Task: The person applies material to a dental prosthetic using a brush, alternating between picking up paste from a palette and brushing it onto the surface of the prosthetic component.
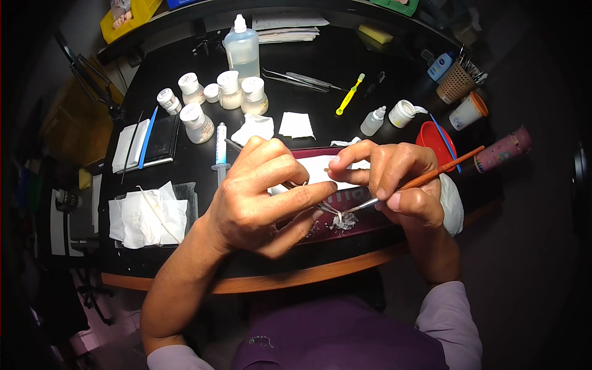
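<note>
My left hand [259, 194] is closed around a slim metal instrument, probably tweezers [327, 208]; its back end shows above my knuckles and my fingers hide most of it. At its tips sits a small pale piece [338, 217], too small to name. In my right hand [407, 179] is a fine brush with an orange-brown wooden handle [431, 175], pinched between thumb and fingers. The brush tip points left, close to the pale piece. Beneath both tips, white powdery residue [344, 223] lies on a dark red mat [370, 223]. White paper lies behind my fingers.
White-capped jars [197, 126] and a clear bottle [242, 52] stand back left. A syringe [221, 148] and tissues [142, 216] lie left. On the right are a dropper bottle [372, 122], red bowl [431, 139] and patterned cylinder [502, 151]. The wooden table edge [320, 271] runs in front.
</note>
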{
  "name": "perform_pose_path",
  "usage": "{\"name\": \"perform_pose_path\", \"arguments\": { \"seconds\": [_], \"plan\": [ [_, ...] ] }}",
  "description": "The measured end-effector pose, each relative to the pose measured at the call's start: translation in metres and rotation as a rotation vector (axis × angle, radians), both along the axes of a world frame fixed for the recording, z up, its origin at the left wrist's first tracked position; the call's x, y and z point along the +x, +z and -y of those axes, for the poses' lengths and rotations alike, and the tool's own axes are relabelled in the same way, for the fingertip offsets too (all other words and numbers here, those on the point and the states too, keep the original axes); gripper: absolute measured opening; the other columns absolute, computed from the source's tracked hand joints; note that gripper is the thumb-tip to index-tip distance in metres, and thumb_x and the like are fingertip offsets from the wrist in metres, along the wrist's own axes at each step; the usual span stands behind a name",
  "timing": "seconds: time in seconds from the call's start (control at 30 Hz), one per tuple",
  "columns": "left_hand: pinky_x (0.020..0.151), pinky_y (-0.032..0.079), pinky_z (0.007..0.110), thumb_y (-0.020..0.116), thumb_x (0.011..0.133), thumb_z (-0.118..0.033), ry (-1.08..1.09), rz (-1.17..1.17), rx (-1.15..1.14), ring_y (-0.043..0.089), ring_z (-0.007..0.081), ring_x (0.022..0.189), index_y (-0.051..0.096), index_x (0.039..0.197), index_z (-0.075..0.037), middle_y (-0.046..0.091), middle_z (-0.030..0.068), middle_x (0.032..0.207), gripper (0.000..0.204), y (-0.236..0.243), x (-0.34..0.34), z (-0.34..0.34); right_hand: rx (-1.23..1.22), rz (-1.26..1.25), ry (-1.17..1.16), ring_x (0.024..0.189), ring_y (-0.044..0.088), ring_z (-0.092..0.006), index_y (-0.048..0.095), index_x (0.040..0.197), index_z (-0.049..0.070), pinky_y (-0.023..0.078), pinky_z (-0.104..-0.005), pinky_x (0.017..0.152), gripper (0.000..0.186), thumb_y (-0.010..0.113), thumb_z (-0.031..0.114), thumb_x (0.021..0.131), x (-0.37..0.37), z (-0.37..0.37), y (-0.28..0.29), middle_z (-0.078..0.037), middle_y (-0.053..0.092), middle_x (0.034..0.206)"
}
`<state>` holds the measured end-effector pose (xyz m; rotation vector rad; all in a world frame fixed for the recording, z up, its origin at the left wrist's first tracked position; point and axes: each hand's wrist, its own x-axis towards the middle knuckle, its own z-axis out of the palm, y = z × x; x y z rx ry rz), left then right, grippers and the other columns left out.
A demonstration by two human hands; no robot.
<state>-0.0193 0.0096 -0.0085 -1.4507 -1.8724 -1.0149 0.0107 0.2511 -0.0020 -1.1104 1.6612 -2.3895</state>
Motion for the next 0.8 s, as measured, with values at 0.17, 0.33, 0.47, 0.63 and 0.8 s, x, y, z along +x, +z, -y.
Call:
{"name": "perform_pose_path", "arguments": {
  "seconds": [0.17, 0.33, 0.47, 0.63, 0.8],
  "plan": [
    [0.065, 0.035, 0.034, 0.077, 0.055, -0.008, -0.043, 0.036, 0.046, 0.051, 0.0172, 0.068, 0.076, 0.094, -0.009, 0.056, 0.0014, 0.076, 0.039, -0.0024, -0.0004, -0.0017, -0.049, -0.007, 0.032, 0.117, 0.062, -0.0437, 0.060, 0.079, -0.004, 0.054, -0.0624, 0.100, 0.009, 0.056, 0.004, 0.077, -0.0014, -0.0005, -0.0012, -0.013, 0.058, 0.071],
    [0.065, 0.034, 0.034, 0.076, 0.054, -0.009, -0.042, 0.011, 0.051, 0.051, 0.0167, 0.067, 0.076, 0.093, -0.010, 0.056, 0.0008, 0.076, 0.039, -0.0012, 0.0019, -0.0019, -0.029, -0.033, 0.055, 0.114, 0.063, -0.0417, 0.061, 0.076, -0.005, 0.056, -0.0611, 0.097, 0.010, 0.055, 0.002, 0.075, -0.0018, -0.0002, -0.0014, -0.013, 0.058, 0.069],
    [0.064, 0.033, 0.033, 0.076, 0.054, -0.011, -0.045, 0.007, 0.052, 0.051, 0.0165, 0.067, 0.076, 0.093, -0.010, 0.056, 0.0008, 0.076, 0.038, -0.0005, 0.0021, -0.0020, -0.014, -0.079, 0.063, 0.114, 0.063, -0.0411, 0.061, 0.075, -0.004, 0.056, -0.0604, 0.097, 0.009, 0.055, 0.002, 0.075, -0.0029, 0.0001, -0.0023, -0.012, 0.059, 0.068],
    [0.063, 0.033, 0.033, 0.076, 0.055, -0.011, -0.057, 0.022, 0.047, 0.051, 0.0171, 0.067, 0.076, 0.092, -0.009, 0.056, 0.0016, 0.076, 0.037, -0.0015, 0.0018, -0.0016, 0.014, -0.075, 0.054, 0.114, 0.063, -0.0398, 0.062, 0.074, -0.003, 0.056, -0.0598, 0.097, 0.009, 0.054, 0.002, 0.073, -0.0022, -0.0002, -0.0010, -0.010, 0.060, 0.065],
    [0.062, 0.034, 0.034, 0.076, 0.056, -0.011, -0.077, 0.031, 0.046, 0.052, 0.0178, 0.067, 0.076, 0.092, -0.009, 0.056, 0.0025, 0.076, 0.037, -0.0015, 0.0012, -0.0005, 0.025, -0.069, 0.044, 0.113, 0.064, -0.0392, 0.063, 0.074, -0.003, 0.057, -0.0584, 0.097, 0.010, 0.054, 0.001, 0.072, -0.0015, 0.0005, 0.0001, -0.010, 0.060, 0.064]
  ]
}}
